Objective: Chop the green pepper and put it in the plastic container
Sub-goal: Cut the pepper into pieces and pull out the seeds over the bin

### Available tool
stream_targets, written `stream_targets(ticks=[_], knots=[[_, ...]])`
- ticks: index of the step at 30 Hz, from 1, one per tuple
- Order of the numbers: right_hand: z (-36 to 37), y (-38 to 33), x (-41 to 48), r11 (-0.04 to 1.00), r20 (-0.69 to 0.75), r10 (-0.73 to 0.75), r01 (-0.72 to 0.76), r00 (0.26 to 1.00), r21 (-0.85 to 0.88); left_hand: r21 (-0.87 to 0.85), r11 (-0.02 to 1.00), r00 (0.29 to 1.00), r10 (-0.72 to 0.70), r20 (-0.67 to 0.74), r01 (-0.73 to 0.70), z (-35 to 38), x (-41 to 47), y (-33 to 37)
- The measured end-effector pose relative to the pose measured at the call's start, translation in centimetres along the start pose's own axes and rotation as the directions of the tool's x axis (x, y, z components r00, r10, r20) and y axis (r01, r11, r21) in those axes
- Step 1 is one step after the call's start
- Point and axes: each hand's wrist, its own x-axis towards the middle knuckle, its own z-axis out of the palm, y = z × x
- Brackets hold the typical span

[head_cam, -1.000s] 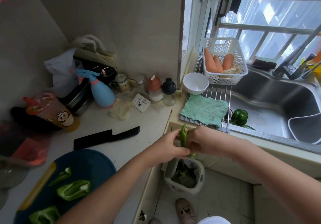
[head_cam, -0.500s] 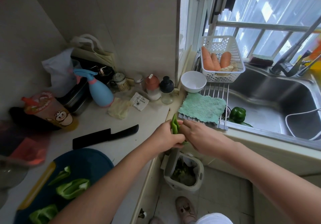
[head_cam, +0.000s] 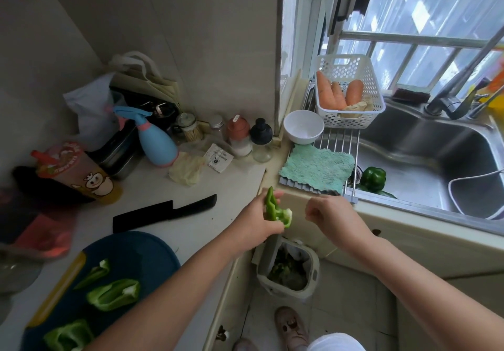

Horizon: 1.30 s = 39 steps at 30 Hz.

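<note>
- Kitchen counter (head_cam: 231,181): the left hand (head_cam: 253,220) grips the pepper piece (head_cam: 275,211) above the bin (head_cam: 313,274).
- The right hand (head_cam: 332,214) has just let go; its curled fingers may hold seeds, cannot tell.
- Chopping probably comes next.

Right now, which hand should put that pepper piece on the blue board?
Probably left: the left hand holds the pepper piece, and the blue board lies on that side.

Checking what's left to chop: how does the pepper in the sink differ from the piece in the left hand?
The sink pepper is whole and rounded; the held piece is a cut, open strip with pale inner flesh. The sink pepper lies untouched in the sink; the held piece is gripped by the left hand. Both are green pepper.
</note>
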Motion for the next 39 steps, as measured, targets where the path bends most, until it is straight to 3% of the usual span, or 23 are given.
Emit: stream_targets(ticks=[9, 15, 24, 31, 36, 39], knots=[[-0.1, -0.3, -0.6, 1.0, -0.033, -0.002, 0.001, 0.999, -0.03, 0.09, 0.996, 0.999, 0.025, 0.036, -0.028, 0.4, -0.4, -0.8], [-0.9, -1.0, -0.5, 0.989, -0.073, -0.105, 0.112, 0.992, 0.097, 0.04, 0.999, 0.997, -0.007, 0.08, 0.003, 0.4, -0.2, -1.0], [-1.7, -2.7, -0.6, 0.939, 0.078, -0.311, 0.294, 0.947, 0.177, 0.029, 0.999, 0.986, -0.024, 0.162, 0.019, 0.5, 0.0, -0.5], [-2.2, -3.2, -0.1, 0.944, 0.118, -0.321, 0.308, 0.94, 0.115, -0.02, 0.999, 0.979, -0.027, 0.201, 0.032, 0.0, 0.1, -0.1], [-2.0, -3.1, 0.6, 0.957, 0.162, -0.258, 0.23, 0.952, 0.175, 0.05, 0.997, 0.974, -0.067, 0.216, 0.058, 0.2, 0.3, -0.1], [-1.5, -3.5, 0.8, 0.962, 0.107, -0.211, 0.187, 0.972, 0.198, 0.108, 0.993, 0.983, -0.06, 0.176, 0.041, 0.5, 0.3, 0.2]])
